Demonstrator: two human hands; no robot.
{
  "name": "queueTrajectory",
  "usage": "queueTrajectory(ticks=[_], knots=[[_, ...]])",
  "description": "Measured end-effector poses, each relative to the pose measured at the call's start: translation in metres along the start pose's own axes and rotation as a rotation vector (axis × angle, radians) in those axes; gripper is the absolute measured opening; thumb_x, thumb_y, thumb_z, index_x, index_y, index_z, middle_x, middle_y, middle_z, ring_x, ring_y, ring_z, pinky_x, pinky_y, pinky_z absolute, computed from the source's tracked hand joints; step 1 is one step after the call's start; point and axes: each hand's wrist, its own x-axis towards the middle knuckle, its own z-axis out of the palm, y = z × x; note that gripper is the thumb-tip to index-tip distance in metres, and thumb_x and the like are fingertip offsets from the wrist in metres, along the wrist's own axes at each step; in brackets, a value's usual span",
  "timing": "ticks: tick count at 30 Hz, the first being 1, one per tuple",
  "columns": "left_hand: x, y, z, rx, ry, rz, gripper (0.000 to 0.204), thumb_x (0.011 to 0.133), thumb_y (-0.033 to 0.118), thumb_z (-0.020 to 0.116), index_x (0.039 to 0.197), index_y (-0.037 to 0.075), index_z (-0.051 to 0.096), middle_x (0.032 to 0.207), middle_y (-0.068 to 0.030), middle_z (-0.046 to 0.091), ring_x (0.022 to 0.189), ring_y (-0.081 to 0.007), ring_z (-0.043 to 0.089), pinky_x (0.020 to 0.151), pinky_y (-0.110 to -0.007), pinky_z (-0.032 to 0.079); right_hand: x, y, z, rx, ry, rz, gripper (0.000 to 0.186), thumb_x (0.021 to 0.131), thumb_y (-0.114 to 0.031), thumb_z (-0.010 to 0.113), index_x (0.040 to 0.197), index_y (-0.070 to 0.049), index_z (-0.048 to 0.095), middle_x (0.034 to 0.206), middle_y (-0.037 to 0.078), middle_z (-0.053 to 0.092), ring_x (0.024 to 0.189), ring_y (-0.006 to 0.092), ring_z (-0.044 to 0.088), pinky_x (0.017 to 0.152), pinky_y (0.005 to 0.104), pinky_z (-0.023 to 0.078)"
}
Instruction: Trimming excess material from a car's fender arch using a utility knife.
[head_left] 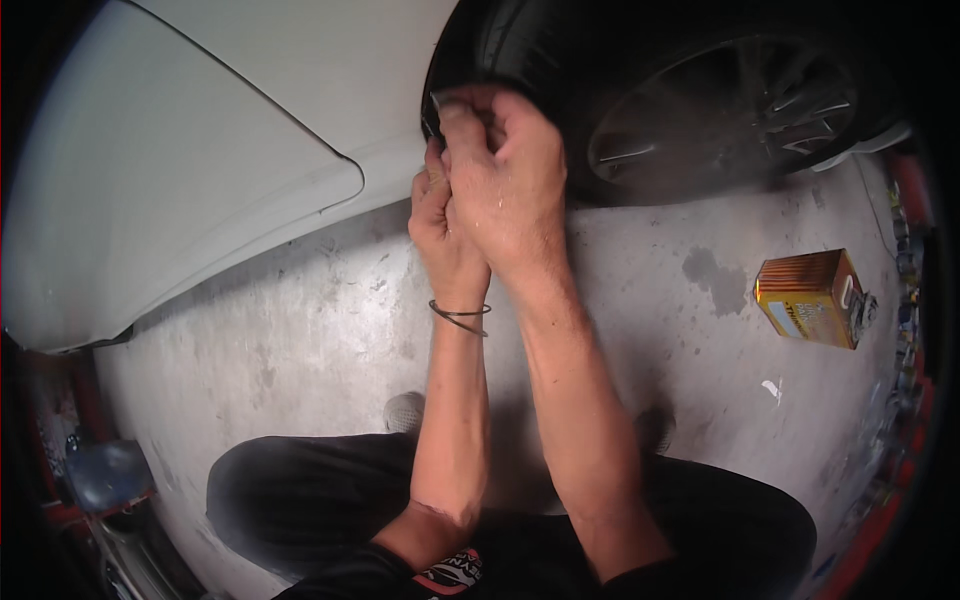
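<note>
Both of my hands are raised to the edge of the wheel arch on a white car (230,110). My right hand (515,185) is closed, thumb and fingers bent together at the dark arch lip. A thin pale sliver (436,101) shows by its thumb tip, too small to name. Just below and to the left, my left hand (437,205) is closed too, its fingers curled up against the bodywork at the arch edge. What it grips is hidden. To the right of my hands is the black tyre (520,50) with its dark spoked wheel (720,115).
On the concrete floor (300,340) to the right stands a yellow-brown metal can (805,300), near a dark stain. Several small containers line a red shelf edge (905,330) at the far right. A large bluish clear bottle (105,475) is at the lower left.
</note>
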Motion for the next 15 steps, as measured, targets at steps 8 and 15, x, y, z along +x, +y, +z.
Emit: queueTrajectory(ticks=[8, 15], knots=[[0.003, 0.016, 0.004, -0.119, 0.004, 0.127, 0.018, 0.103, 0.008, 0.073, 0.115, -0.003, 0.082, 0.118, -0.0103, 0.072, 0.110, -0.0233, 0.071, 0.097, -0.037, 0.057, -0.007, 0.019, -0.001, 0.021, -0.070, 0.096, 0.028, 0.111, -0.025, 0.076, 0.116, 0.002, 0.082, 0.096, 0.014, 0.084, 0.087, 0.0222, 0.081, 0.084, 0.0378, 0.063], [0.004, 0.010, 0.008, -0.140, 0.012, 0.097, 0.022, 0.097, 0.012, 0.085, 0.110, -0.004, 0.078, 0.113, -0.0095, 0.074, 0.105, -0.0213, 0.071, 0.094, -0.037, 0.057, -0.001, 0.019, -0.010, -0.046, -0.055, 0.036, 0.030, 0.112, -0.024, 0.079, 0.123, 0.004, 0.080, 0.095, 0.005, 0.082, 0.082, 0.0081, 0.072, 0.078, 0.0268, 0.060]])
